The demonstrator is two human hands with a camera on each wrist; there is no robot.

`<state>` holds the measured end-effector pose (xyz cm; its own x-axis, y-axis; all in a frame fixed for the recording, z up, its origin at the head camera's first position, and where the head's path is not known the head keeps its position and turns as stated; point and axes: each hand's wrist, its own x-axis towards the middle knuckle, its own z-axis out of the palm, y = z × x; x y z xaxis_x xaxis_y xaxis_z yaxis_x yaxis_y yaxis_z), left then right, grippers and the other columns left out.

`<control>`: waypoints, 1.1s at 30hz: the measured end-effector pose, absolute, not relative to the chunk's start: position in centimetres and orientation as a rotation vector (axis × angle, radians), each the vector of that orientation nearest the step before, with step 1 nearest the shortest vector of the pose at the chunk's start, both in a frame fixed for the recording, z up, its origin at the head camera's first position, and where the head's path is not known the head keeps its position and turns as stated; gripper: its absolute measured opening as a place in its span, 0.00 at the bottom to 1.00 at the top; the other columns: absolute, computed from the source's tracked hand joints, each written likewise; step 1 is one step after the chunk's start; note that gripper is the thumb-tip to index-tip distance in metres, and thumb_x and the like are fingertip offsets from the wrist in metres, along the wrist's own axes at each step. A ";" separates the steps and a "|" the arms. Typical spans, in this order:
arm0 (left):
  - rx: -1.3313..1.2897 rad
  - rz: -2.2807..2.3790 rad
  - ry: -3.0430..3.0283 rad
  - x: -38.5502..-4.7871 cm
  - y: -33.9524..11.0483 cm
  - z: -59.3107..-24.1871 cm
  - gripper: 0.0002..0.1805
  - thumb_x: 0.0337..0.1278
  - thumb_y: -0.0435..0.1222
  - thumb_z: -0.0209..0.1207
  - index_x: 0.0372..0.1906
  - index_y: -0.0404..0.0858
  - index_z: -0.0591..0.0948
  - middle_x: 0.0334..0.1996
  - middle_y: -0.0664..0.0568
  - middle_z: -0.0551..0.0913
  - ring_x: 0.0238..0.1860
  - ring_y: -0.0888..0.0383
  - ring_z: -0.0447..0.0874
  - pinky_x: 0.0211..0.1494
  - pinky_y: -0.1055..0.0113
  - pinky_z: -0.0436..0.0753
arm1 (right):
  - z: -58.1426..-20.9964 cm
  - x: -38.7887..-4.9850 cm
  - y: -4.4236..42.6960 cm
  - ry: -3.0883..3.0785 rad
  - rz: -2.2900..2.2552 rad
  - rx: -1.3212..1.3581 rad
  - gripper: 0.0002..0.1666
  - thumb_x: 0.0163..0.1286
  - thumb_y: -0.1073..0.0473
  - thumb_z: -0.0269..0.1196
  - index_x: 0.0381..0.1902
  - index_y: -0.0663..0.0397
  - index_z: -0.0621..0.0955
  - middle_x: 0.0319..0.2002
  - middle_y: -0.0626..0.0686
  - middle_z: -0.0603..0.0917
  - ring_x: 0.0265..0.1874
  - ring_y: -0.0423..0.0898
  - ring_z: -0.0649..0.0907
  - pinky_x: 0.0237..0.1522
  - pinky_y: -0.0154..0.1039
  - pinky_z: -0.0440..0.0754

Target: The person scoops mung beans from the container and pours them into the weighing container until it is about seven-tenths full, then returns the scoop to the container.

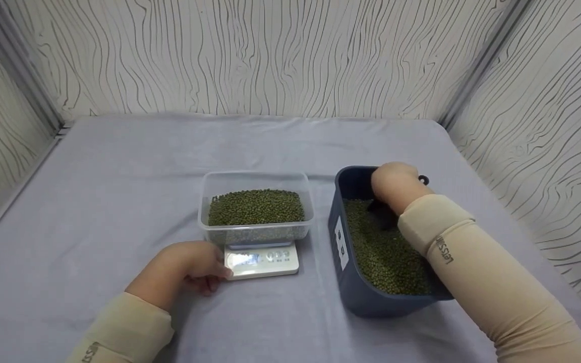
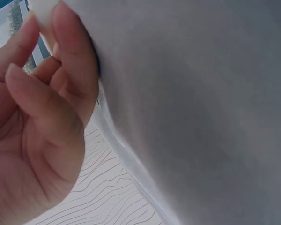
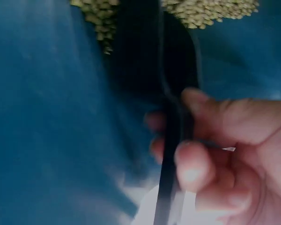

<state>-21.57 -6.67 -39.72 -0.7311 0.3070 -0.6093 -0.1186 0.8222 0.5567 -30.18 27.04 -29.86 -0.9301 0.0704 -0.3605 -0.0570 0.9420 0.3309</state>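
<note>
A white digital kitchen scale (image 1: 263,269) lies on the cloth, its display lit. On it stands a clear plastic container (image 1: 257,234) with green mung beans (image 1: 256,206) inside. My left hand (image 1: 194,259) pinches the scale's left front corner between thumb and finger; the left wrist view shows these fingertips close together at its edge. To the right is a deep blue bin (image 1: 371,300) with more mung beans (image 1: 389,269). Inside its far end, my right hand (image 1: 396,184) grips the handle of a black scoop (image 3: 178,56). The scoop's head is partly hidden in the head view.
A pale lilac cloth (image 1: 119,176) covers the table. Wood-grain patterned panels (image 1: 245,55) enclose it at the back and sides, with grey posts at the corners. A white label (image 1: 341,243) is on the bin's left wall.
</note>
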 end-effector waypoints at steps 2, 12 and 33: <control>0.141 0.749 2.273 -21.6 -6.7 -39.7 0.11 0.56 0.41 0.59 0.27 0.37 0.77 0.18 0.50 0.81 0.18 0.61 0.79 0.20 0.72 0.71 | -30.2 -30.1 27.1 2.714 0.489 -0.061 0.11 0.61 0.65 0.54 0.37 0.67 0.80 0.38 0.64 0.81 0.36 0.55 0.80 0.36 0.50 0.79; 0.147 0.714 2.285 -21.7 -6.6 -39.7 0.12 0.56 0.42 0.58 0.25 0.38 0.77 0.17 0.51 0.81 0.18 0.61 0.78 0.19 0.72 0.69 | -30.9 -29.7 26.5 2.647 0.501 -0.208 0.12 0.65 0.57 0.56 0.27 0.58 0.81 0.26 0.55 0.79 0.25 0.48 0.76 0.25 0.42 0.74; 0.103 0.769 2.259 -21.6 -6.6 -39.6 0.11 0.56 0.41 0.59 0.26 0.37 0.77 0.17 0.51 0.80 0.18 0.61 0.78 0.20 0.72 0.72 | -31.6 -30.1 27.1 2.464 0.245 -0.444 0.19 0.58 0.65 0.51 0.10 0.47 0.65 0.13 0.47 0.65 0.13 0.44 0.65 0.17 0.36 0.64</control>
